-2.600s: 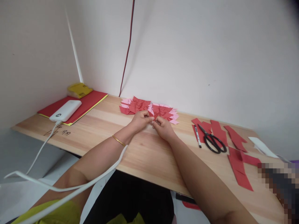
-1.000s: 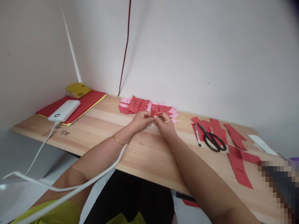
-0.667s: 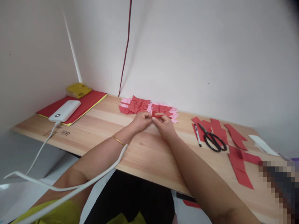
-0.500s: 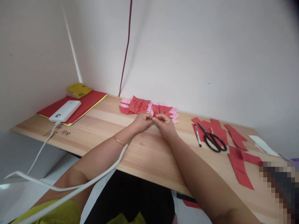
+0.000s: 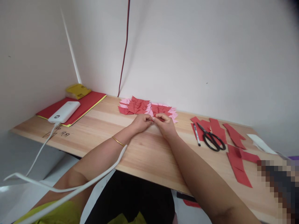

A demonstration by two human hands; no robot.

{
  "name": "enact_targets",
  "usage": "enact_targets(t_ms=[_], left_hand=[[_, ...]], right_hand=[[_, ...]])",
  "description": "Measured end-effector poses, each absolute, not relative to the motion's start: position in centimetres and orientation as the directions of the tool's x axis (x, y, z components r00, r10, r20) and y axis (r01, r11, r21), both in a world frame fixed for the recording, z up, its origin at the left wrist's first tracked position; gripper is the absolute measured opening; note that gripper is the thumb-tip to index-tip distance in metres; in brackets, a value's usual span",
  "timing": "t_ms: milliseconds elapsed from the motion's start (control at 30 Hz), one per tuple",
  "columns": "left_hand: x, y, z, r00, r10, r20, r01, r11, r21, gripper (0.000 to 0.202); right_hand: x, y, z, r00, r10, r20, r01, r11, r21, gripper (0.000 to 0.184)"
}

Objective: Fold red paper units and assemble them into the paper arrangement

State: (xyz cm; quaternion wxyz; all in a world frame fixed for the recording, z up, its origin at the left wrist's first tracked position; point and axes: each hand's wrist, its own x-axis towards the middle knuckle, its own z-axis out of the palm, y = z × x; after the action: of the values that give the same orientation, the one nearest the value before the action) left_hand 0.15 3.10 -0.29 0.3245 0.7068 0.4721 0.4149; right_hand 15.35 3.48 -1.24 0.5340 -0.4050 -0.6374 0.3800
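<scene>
both left hand (image 5: pixel 142 123) and right hand (image 5: pixel 166 124) pinch red paper piece (image 5: pixel 160 119), mostly hidden, in front of folded-paper pile (image 5: pixel 139 105), likely for control.

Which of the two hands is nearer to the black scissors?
The right hand is nearer: it is to the left of the black scissors, not touching them. The left hand is farther left, beyond the right hand.
</scene>
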Motion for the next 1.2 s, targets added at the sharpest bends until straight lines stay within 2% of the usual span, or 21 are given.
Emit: enact_targets(t_ms=[200,333,433,600,867,1033,1200], left_hand=[[-0.1,3.4,-0.7,0.208,0.91,0.359,0.456,-0.415,0.788,0.018],[-0.1,3.3,-0.5,0.164,0.936,0.311,0.44,-0.352,0.826,0.025],[-0.1,3.4,-0.5,0.096,0.95,0.297,0.391,-0.311,0.866,0.021],[0.1,3.5,-0.7,0.059,0.946,0.32,0.332,-0.321,0.887,0.016],[0.6,3.0,0.0,0.094,0.906,0.412,0.402,-0.413,0.817,0.014],[0.6,2.9,0.1,0.16,0.909,0.385,0.357,-0.417,0.836,0.019],[0.5,3.0,-0.3,0.145,0.932,0.333,0.285,-0.362,0.888,0.019]], right_hand=[[15.5,3.0,-0.4,-0.085,0.893,0.443,0.109,0.45,-0.886,0.025],[15.4,2.9,0.1,0.042,0.91,0.411,0.043,0.41,-0.911,0.028],[15.4,3.1,0.0,0.135,0.924,0.358,0.026,0.358,-0.933,0.033],[15.1,3.4,-0.7,0.03,0.951,0.308,0.005,0.308,-0.951,0.034],[15.0,3.2,-0.9,-0.019,0.96,0.281,0.017,0.281,-0.96,0.03],[15.1,3.3,-0.9,-0.036,0.946,0.321,-0.029,0.32,-0.947,0.03],[15.1,3.5,-1.0,-0.051,0.944,0.327,-0.097,0.321,-0.942,0.03]])
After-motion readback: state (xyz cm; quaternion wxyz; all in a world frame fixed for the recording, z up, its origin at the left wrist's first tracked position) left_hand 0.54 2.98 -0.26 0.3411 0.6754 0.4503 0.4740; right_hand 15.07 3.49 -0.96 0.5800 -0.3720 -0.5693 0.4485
